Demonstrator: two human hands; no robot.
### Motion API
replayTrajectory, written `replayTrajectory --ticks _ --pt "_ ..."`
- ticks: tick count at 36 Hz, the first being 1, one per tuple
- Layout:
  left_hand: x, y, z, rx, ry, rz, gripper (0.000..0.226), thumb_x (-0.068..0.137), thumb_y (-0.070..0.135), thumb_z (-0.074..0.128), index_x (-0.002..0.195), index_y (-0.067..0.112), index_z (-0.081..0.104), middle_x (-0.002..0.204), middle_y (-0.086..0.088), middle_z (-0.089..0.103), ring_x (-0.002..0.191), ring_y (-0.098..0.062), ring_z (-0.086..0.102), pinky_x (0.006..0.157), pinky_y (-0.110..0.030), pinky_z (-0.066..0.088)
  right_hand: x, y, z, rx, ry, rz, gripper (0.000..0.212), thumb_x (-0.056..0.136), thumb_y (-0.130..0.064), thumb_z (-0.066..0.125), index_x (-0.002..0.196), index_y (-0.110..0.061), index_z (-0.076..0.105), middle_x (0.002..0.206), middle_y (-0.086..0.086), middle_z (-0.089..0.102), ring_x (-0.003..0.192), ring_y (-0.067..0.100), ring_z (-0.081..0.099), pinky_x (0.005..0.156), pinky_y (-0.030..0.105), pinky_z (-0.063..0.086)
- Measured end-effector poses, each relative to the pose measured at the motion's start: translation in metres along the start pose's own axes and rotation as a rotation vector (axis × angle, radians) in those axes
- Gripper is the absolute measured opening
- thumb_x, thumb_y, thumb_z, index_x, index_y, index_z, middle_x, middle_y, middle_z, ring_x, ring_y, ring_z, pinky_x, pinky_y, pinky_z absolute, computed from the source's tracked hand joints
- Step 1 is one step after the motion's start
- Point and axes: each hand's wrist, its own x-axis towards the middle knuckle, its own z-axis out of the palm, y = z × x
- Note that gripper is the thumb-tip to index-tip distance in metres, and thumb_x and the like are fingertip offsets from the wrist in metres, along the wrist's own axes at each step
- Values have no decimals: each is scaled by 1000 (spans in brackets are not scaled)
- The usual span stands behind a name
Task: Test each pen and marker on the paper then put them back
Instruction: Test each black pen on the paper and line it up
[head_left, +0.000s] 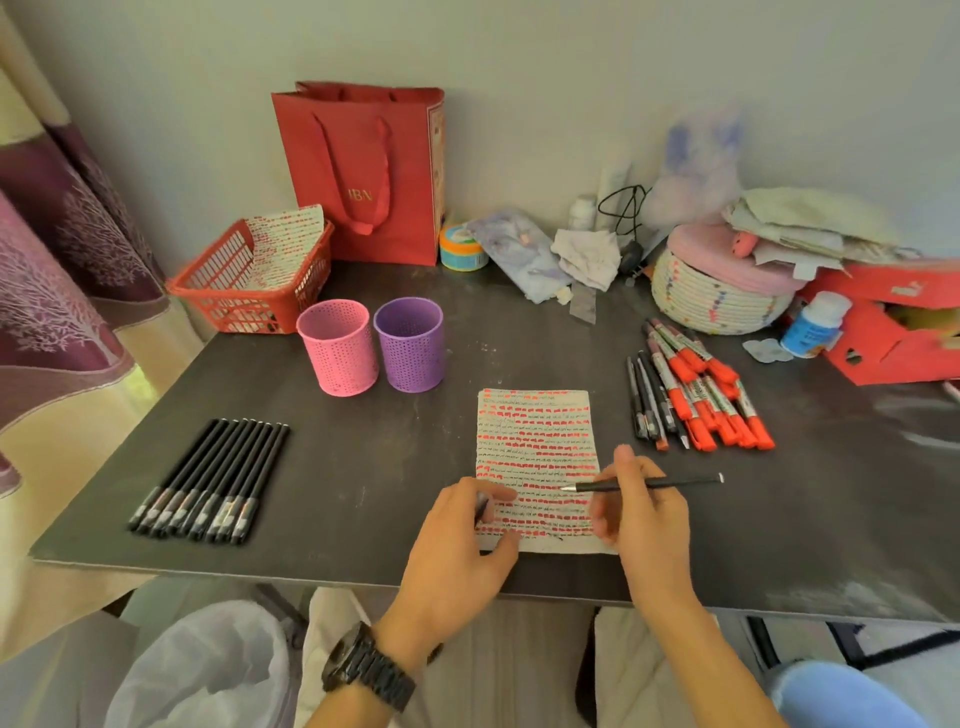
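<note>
The right hand (644, 514) grips a black pen (685, 482) between thumb and curled fingers. The pen lies nearly level above the lower part of the paper (535, 441), its uncapped silver tip pointing left. Whether the tip touches the sheet cannot be told.

The left hand (457, 551), with a dark wristwatch (363, 670) on its wrist, pinches a small dark cap (481, 508) between thumb and forefinger at the paper's lower left edge. Its other fingers curl down onto the sheet's bottom left corner.

The paper lies near the middle of the front edge of the desk (389, 467), covered in rows of red dashes and black scribbles.

A tidy row of capped black pens (208, 483) lies toward the front-left corner. To the right of the paper, a loose heap of red markers (711, 405) lies with a few more dark pens (647, 405) on its left side.

Behind the paper and to the left stand a pink mesh cup (337, 348) and a purple mesh cup (410, 343), side by side. A red basket (208, 280) sits at the back-left corner with another marked sheet (283, 239) inside, and a red paper bag (363, 171) stands at the back edge.
</note>
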Motion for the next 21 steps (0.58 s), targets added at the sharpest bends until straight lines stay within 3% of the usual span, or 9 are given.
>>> replayTrajectory --ticks 3,6,10,13,15,17,21 --pt "0 5 -18 -182 52 -29 24 92 22 67 96 40 53 103 12 63 100 -4 61 76 -16 49 1 -17 -5 169 -107 81 32 103 -26 49 83 -11 69 67 15 65 52 20 53 45 26 43" --pt "3 17 -41 -284 90 -17 26 94 26 62 79 27 40 81 1 61 73 -13 51 66 -25 45 2 -39 -6 247 -166 87 33 102 -23 48 81 -16 72 72 18 66 50 21 53 44 27 42" --pt "13 41 -69 -362 27 -39 20 90 42 44 74 30 42 66 13 40 63 -4 33 62 -22 33 4 -68 -3 287 -196 42 38 102 -17 49 71 -25 69 74 23 68 45 21 49 42 28 40" --pt "21 50 -80 -365 -19 2 28 107 31 36 89 27 56 65 24 51 64 2 48 65 -15 36 6 -86 1 311 -218 2 36 100 -19 55 67 -26 69 75 25 69 43 20 48 41 27 39" --pt "27 57 -86 -362 -21 32 30 109 24 35 106 28 64 68 30 58 68 9 54 66 -6 39 7 -94 4 330 -234 -13 20 89 -28 63 73 -21 72 75 24 69 43 20 49 40 27 39" --pt "34 65 -89 -380 -27 45 31 109 24 37 119 33 65 73 32 61 69 11 57 68 -3 41 10 -98 6 330 -235 -35 21 78 -34 67 79 -14 74 73 23 67 43 20 49 40 26 39" --pt "42 73 -92 -438 -30 105 31 105 30 43 123 48 60 87 10 67 65 -4 50 65 -18 45 15 -100 7 309 -220 -83 26 72 -36 71 80 -12 74 69 20 67 40 20 50 38 24 39"
